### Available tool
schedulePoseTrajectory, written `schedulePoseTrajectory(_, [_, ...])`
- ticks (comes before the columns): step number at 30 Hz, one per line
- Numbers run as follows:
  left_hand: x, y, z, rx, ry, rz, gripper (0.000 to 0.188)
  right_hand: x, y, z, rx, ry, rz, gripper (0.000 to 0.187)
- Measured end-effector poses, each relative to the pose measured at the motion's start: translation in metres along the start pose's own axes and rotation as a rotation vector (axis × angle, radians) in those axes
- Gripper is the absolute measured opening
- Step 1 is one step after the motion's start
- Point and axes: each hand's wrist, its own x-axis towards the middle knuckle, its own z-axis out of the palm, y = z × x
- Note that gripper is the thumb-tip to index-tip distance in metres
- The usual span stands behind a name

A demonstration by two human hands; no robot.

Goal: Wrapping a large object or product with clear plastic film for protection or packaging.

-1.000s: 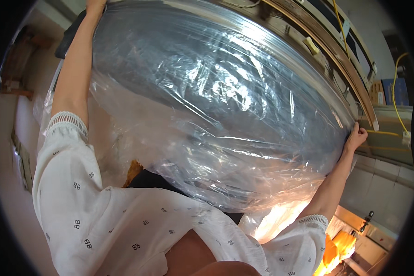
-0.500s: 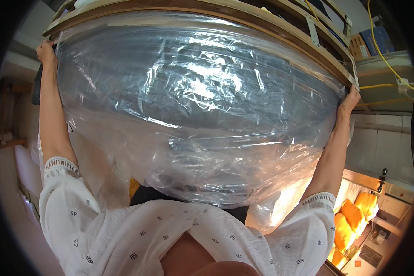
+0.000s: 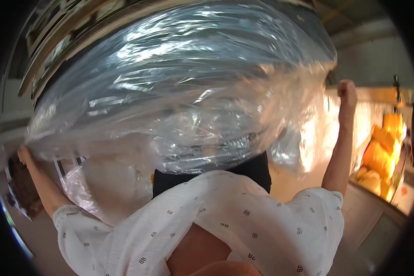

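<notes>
A large sheet of clear, glossy plastic film [image 3: 193, 87] billows out in front of me, creased and full of bright reflections. My left hand [image 3: 24, 155] is closed on its lower left corner, blurred by motion. On the other side my right hand [image 3: 346, 87] is raised in a fist near the sheet's right edge. The film between that fist and the sheet is hard to see. Something dark shows through the film, and its lower folds hang against my dark clothing.
At the upper left are wooden frame rails [image 3: 55, 43], blurred. Yellow-orange cushion-like things [image 3: 384, 154] stand in bright light at the right, near a dark post-like fitting [image 3: 397, 87]. More crumpled clear plastic [image 3: 80, 186] lies low at the left.
My left hand has dropped down and outward from the wooden frame, drawing the film's corner with it. My right hand has come away from the frame's right end. The view has swung to the right.
</notes>
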Motion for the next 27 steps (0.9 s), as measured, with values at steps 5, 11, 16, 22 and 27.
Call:
schedulePoseTrajectory(5, [-0.065,0.099,0.026,-0.282,-0.276,0.911,0.037,-0.098,0.070,0.036,-0.231,-0.109,0.069,0.017])
schedulePoseTrajectory(11, [-0.401,0.271,-0.010,-0.510,-0.396,1.296,0.023,-0.141,0.066,0.094,-0.395,0.049,-0.215,0.045])
schedulePoseTrajectory(16, [-0.398,0.282,0.003,-0.782,-0.431,1.146,0.015,-0.133,0.087,0.110,-0.668,0.146,-0.431,0.043])
schedulePoseTrajectory(22, [-0.386,0.268,0.012,-0.731,-0.410,1.105,0.018,-0.122,0.059,0.106,0.099,0.066,-0.158,0.016])
schedulePoseTrajectory(27, [-0.378,0.268,0.019,-0.812,-0.467,1.056,0.017,-0.087,0.026,0.066,0.532,-0.053,0.196,0.011])
